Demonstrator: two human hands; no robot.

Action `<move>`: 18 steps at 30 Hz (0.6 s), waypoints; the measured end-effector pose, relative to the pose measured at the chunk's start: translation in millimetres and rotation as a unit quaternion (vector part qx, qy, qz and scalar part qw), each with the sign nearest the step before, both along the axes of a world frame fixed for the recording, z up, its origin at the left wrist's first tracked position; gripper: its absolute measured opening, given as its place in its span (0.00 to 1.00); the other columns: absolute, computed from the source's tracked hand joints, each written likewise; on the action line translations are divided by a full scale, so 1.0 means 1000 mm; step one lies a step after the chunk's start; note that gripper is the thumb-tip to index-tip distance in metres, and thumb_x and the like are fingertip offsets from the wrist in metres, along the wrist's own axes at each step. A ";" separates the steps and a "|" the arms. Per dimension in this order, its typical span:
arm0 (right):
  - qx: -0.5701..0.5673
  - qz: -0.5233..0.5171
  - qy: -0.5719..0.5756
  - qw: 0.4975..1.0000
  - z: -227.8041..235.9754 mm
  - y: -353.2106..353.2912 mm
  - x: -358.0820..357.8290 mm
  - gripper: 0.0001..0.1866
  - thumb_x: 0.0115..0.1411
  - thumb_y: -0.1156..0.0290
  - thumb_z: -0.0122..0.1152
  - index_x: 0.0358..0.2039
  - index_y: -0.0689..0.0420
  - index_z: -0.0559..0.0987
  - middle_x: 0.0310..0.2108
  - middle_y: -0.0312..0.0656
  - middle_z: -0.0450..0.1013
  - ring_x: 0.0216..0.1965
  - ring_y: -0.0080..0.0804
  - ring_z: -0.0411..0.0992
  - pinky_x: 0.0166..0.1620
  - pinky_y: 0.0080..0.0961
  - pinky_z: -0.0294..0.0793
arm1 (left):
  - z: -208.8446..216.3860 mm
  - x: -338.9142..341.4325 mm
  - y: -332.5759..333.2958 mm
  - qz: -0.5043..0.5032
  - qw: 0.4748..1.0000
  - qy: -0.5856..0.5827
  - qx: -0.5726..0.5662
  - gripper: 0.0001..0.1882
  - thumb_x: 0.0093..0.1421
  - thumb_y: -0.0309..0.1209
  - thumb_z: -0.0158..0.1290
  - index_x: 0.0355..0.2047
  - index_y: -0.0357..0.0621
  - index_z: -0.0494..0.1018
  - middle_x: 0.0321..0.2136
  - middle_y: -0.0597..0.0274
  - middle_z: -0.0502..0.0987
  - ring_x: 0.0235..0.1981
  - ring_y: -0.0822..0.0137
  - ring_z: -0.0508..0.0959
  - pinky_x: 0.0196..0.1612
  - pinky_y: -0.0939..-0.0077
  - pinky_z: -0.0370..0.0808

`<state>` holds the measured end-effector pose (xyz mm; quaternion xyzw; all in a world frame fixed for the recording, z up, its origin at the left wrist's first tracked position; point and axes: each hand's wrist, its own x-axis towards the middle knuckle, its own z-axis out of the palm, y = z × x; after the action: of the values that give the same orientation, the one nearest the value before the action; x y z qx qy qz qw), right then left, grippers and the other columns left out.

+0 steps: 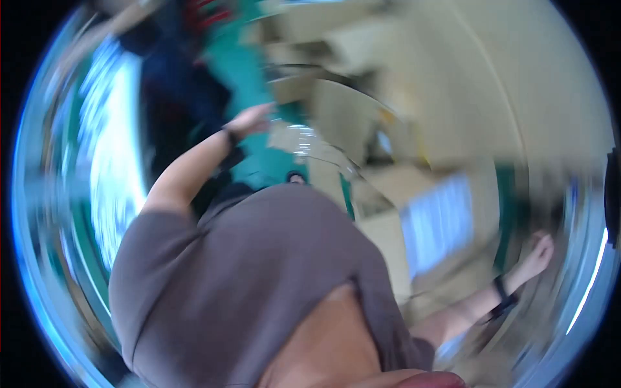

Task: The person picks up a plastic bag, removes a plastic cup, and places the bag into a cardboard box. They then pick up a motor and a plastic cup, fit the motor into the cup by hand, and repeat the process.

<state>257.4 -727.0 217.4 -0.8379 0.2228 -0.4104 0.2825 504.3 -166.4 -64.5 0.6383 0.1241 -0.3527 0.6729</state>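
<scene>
My left hand (253, 118), with a dark band at its wrist, reaches forward at the upper left; blur smears its fingers. Close by its fingertips is a beige item with a shiny, clear plastic-like surface (299, 138), and I cannot tell whether they touch. Out to the far right, my right hand (541, 252) is held away from my body, a dark watch (504, 299) on its wrist. Its fingers look curled in, and nothing shows in them. Between the arms stand open cardboard boxes (343, 113), strongly blurred.
Large cardboard panels (446, 77) fill the upper right. A pale bluish sheet or package (440, 223) lies among the cardboard nearer my right arm. Green floor (249, 71) shows ahead. At the left are a dark, blurred shape (178, 84) and a bright white area (116, 142).
</scene>
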 end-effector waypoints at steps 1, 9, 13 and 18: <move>-0.051 0.134 0.045 0.989 -0.015 0.079 0.060 0.12 0.55 0.68 0.44 0.20 0.60 0.71 0.22 0.37 0.67 0.26 0.25 0.64 0.32 0.18 0.63 | 0.015 -0.012 0.004 -0.003 1.000 -0.003 -0.016 0.24 0.56 0.48 0.37 0.44 0.41 0.61 0.38 0.53 0.68 0.41 0.62 0.68 0.43 0.65 0.64; 0.175 0.777 0.267 0.543 -0.145 0.521 0.217 0.07 0.56 0.71 0.45 0.29 0.61 0.70 0.20 0.35 0.66 0.22 0.17 0.63 0.24 0.10 0.60 | 0.066 -0.208 0.127 0.415 0.889 -0.172 0.093 0.22 0.55 0.49 0.39 0.34 0.40 0.65 0.23 0.61 0.71 0.24 0.71 0.71 0.28 0.81 0.69; 0.015 0.898 0.228 0.376 -0.162 0.696 0.219 0.14 0.52 0.72 0.51 0.40 0.61 0.67 0.25 0.38 0.67 0.24 0.21 0.65 0.26 0.13 0.64 | 0.084 -0.302 0.167 0.650 0.752 -0.101 0.042 0.19 0.58 0.43 0.36 0.36 0.40 0.65 0.25 0.61 0.71 0.27 0.73 0.71 0.30 0.84 0.67; -0.335 0.881 -0.064 0.328 -0.188 0.860 0.221 0.26 0.44 0.68 0.60 0.44 0.62 0.65 0.33 0.48 0.67 0.36 0.45 0.66 0.40 0.29 0.66 | 0.097 -0.348 0.192 0.785 0.614 -0.075 0.047 0.16 0.59 0.40 0.34 0.36 0.40 0.65 0.26 0.62 0.71 0.29 0.73 0.71 0.33 0.84 0.66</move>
<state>478.3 132.9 29.5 -0.5398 -0.8205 -0.0137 0.1879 156.6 25.2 32.7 0.3523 0.5433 0.3650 0.6690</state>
